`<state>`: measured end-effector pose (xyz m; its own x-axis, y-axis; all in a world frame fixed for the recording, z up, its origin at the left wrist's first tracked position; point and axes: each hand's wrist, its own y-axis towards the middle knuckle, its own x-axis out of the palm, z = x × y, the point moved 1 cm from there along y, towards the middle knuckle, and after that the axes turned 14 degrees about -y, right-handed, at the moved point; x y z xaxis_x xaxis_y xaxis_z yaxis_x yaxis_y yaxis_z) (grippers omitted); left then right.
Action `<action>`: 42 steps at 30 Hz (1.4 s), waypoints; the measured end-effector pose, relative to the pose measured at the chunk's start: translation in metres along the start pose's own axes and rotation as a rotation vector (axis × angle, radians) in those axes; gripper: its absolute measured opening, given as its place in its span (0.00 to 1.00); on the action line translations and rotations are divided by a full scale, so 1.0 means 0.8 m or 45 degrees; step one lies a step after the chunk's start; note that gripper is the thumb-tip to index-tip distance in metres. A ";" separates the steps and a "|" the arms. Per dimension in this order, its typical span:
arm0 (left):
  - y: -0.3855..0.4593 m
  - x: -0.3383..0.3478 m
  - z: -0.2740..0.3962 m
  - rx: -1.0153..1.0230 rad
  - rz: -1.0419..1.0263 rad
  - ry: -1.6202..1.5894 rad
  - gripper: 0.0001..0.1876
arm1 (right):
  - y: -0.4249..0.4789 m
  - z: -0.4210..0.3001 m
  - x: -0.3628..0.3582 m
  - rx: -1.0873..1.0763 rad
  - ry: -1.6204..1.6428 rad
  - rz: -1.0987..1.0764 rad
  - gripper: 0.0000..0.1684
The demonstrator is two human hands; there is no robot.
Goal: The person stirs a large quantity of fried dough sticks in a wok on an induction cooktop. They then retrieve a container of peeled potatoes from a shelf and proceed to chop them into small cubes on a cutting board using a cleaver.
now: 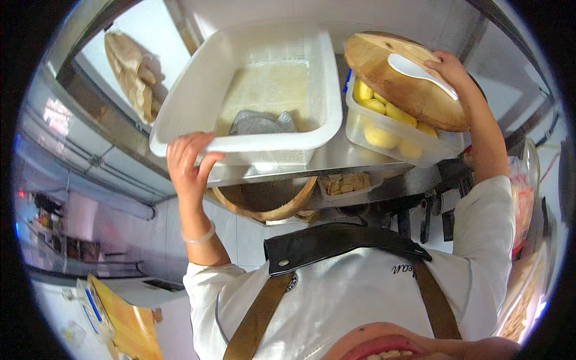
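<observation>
My left hand (191,157) grips the near left corner of a large white plastic tub (265,143), its fingers over the rim. Inside the tub lies a crumpled grey cloth (261,122) on a pale, damp-looking bottom. My right hand (451,69) holds the far right edge of a round wooden lid or board (382,76), with the thumb on top. A white spoon (416,71) lies on that board, beside my thumb. Tilted, the board partly covers a clear plastic container (391,146) of peeled yellow potatoes (380,135). My right fingers under the board are hidden.
Tub and container stand on a steel shelf (330,155). Below it are a round wooden-rimmed vessel (265,211), a small box of brownish pieces (345,183) and several dark handles (425,220). A tan cloth (130,74) hangs at the upper left.
</observation>
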<state>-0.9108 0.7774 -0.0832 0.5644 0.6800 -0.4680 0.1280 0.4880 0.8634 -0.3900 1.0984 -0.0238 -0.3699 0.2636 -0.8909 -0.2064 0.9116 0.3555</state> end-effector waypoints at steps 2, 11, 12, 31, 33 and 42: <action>-0.009 -0.005 0.001 0.031 0.042 0.094 0.20 | 0.002 -0.029 -0.004 -0.039 0.042 -0.020 0.15; -0.015 0.016 -0.013 0.219 0.188 0.180 0.20 | 0.015 -0.163 -0.044 -0.199 0.144 -0.080 0.21; -0.020 0.015 -0.018 0.223 0.198 0.178 0.20 | 0.005 -0.222 -0.040 -0.216 -0.017 -0.082 0.24; -0.021 0.033 -0.021 0.266 0.310 0.123 0.19 | 0.095 -0.449 0.115 -0.479 -0.052 -0.104 0.29; -0.020 0.032 -0.021 0.264 0.281 0.117 0.19 | 0.095 -0.453 0.110 -0.465 -0.010 -0.113 0.29; -0.021 0.033 -0.018 0.244 0.248 0.075 0.17 | 0.106 -0.470 0.140 -0.452 0.024 -0.072 0.30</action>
<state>-0.9095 0.7949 -0.1130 0.5458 0.7843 -0.2950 0.1769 0.2363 0.9555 -0.7896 1.0864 0.0129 -0.3648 0.2074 -0.9077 -0.5273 0.7575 0.3849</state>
